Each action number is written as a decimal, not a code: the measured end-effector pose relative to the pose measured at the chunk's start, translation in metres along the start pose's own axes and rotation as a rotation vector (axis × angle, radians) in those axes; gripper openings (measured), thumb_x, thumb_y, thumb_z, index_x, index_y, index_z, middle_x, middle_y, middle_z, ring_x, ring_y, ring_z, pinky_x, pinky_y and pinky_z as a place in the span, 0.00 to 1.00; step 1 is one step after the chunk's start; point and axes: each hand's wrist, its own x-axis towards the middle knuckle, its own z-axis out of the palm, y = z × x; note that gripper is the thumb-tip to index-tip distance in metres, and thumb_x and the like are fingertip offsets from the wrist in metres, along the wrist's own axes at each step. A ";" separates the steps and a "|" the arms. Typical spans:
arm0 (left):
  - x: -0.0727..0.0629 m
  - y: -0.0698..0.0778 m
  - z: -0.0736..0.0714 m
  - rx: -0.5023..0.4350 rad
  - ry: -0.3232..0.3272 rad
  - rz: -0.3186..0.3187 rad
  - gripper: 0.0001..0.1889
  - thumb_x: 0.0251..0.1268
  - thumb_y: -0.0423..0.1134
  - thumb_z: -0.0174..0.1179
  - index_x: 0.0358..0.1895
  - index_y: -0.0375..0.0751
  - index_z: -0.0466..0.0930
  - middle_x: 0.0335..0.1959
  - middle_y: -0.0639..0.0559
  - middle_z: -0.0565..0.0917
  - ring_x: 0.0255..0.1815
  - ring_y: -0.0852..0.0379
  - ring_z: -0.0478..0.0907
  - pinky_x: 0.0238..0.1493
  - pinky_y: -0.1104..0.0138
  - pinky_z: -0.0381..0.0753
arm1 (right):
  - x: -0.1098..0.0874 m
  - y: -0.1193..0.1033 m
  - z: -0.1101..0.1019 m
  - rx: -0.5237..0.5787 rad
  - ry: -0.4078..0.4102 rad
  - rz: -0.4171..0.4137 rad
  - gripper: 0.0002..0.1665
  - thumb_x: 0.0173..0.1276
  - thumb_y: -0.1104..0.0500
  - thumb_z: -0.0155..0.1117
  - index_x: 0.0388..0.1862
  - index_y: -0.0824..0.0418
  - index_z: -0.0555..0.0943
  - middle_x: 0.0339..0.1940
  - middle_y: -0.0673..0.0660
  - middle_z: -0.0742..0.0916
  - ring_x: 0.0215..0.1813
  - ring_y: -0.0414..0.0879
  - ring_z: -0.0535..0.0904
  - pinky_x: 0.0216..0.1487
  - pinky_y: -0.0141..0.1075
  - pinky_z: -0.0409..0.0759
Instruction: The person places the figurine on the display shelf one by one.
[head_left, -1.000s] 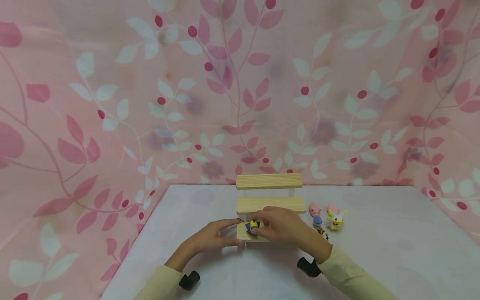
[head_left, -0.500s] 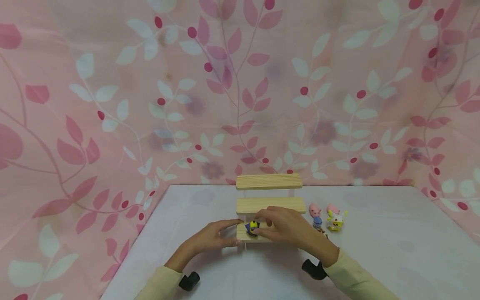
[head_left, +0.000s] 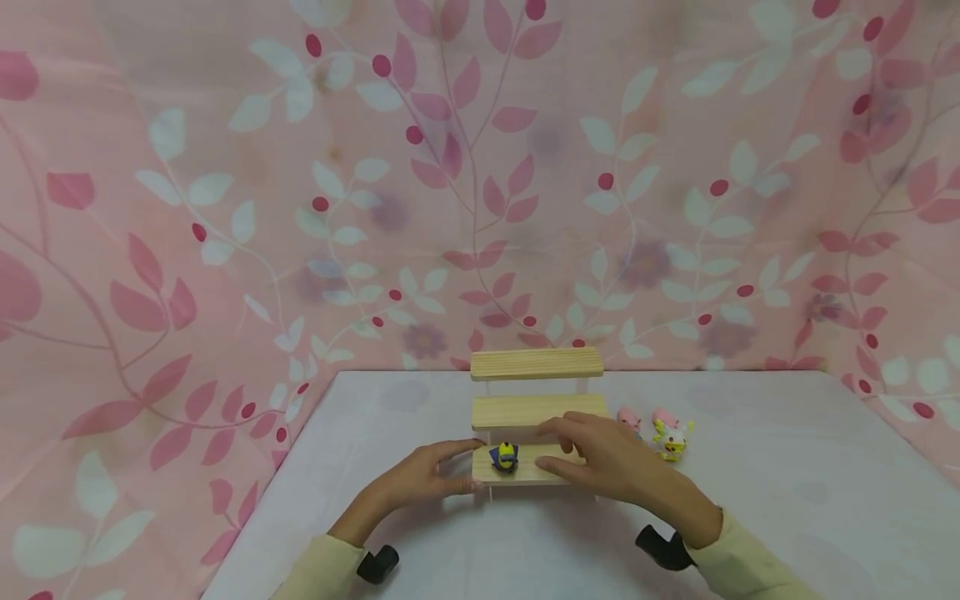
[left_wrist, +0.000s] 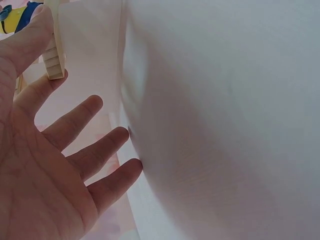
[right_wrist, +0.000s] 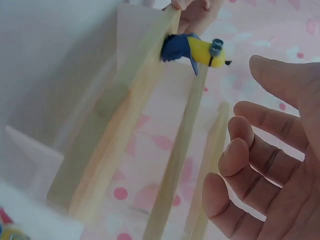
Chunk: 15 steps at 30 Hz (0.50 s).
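A small yellow toy figure (head_left: 507, 455) with goggles and a blue body stands upright on the left part of the lowest board (head_left: 528, 468) of a three-tier wooden stand. My left hand (head_left: 414, 478) holds the left end of that board between thumb and index finger; its other fingers spread out straight in the left wrist view. Just right of the figure, my right hand (head_left: 613, 457) is over the board with loosely bent fingers and nothing in them. The right wrist view shows a gap between that hand and the toy figure (right_wrist: 202, 50).
The middle board (head_left: 510, 412) and top board (head_left: 537, 363) rise behind. Right of the stand, partly behind my right hand, are a white-and-yellow figurine (head_left: 671, 440) and pink figurines (head_left: 627, 418). A pink floral cloth (head_left: 480, 208) hangs behind the white table (head_left: 795, 467).
My right hand has let go of the toy figure and moved right, leaving it on the lowest board. It now covers more of the figurines at the right. My left hand has stayed put.
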 end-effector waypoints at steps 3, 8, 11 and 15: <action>0.000 -0.001 0.001 -0.003 -0.001 0.005 0.34 0.60 0.60 0.67 0.70 0.60 0.71 0.69 0.57 0.72 0.71 0.49 0.64 0.67 0.46 0.65 | -0.006 0.003 -0.004 -0.012 0.031 -0.006 0.18 0.65 0.41 0.69 0.50 0.45 0.82 0.28 0.41 0.76 0.22 0.32 0.62 0.20 0.27 0.64; -0.001 -0.003 0.000 0.012 0.002 0.005 0.34 0.60 0.61 0.66 0.70 0.61 0.71 0.69 0.58 0.72 0.71 0.49 0.64 0.67 0.46 0.65 | -0.012 0.010 -0.007 -0.031 0.066 -0.030 0.18 0.66 0.42 0.69 0.50 0.46 0.82 0.28 0.40 0.76 0.22 0.31 0.62 0.19 0.26 0.64; 0.000 -0.003 0.000 0.010 -0.001 0.007 0.34 0.60 0.61 0.66 0.70 0.60 0.71 0.69 0.58 0.72 0.71 0.49 0.64 0.67 0.46 0.65 | -0.016 0.015 -0.009 -0.043 0.079 -0.031 0.17 0.66 0.43 0.69 0.50 0.46 0.82 0.28 0.39 0.75 0.22 0.31 0.62 0.19 0.27 0.64; 0.001 -0.003 0.001 -0.001 -0.006 0.008 0.34 0.60 0.60 0.66 0.70 0.60 0.71 0.69 0.58 0.72 0.71 0.49 0.64 0.67 0.45 0.65 | -0.023 0.020 -0.013 -0.065 0.096 -0.028 0.17 0.65 0.44 0.70 0.49 0.47 0.82 0.28 0.38 0.74 0.22 0.31 0.62 0.20 0.26 0.64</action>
